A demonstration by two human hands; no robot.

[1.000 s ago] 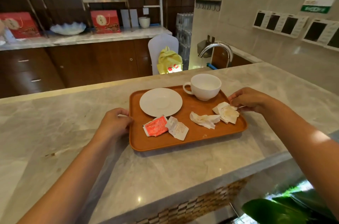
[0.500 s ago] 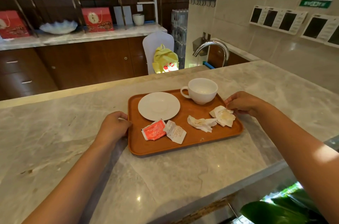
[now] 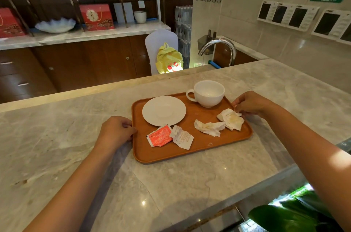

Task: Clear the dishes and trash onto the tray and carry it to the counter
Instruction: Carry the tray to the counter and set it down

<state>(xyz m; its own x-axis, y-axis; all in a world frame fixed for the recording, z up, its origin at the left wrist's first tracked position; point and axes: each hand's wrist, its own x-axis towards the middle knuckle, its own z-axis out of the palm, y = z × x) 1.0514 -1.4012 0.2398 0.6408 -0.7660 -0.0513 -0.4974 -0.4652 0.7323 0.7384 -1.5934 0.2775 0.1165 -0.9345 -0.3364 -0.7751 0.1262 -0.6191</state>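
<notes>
Stretching across most of the view is a pale marble counter (image 3: 171,184), and on it, a little right of the middle, lies an orange-brown tray (image 3: 201,148) with its base flat on the stone. Behind the counter stands a run of dark wooden cabinets (image 3: 79,64) under a second marble shelf, and a curved steel tap (image 3: 220,45) rises past the far edge on the right.

The left hand (image 3: 115,131) is curled around the left rim of the tray, fingers folded over the edge and thumb against the side, so it has hold of the tray. The right hand (image 3: 250,103) is at the far right rim, fingers bent and pinched close together; whether they grip the rim itself or only touch it I cannot tell, as they also brush the nearest tissue.

On the tray, a white saucer (image 3: 164,111) sits at the back left, bare. A white cup (image 3: 208,93) stands upright at the back right corner, handle pointing left, apart from the saucer. A crumpled stained tissue (image 3: 230,119) lies by the right rim, touching a second crumpled tissue (image 3: 208,127) to its left. In front of the saucer lie a red torn packet (image 3: 159,135) and, touching it on the right, a white torn wrapper (image 3: 182,137)
</notes>
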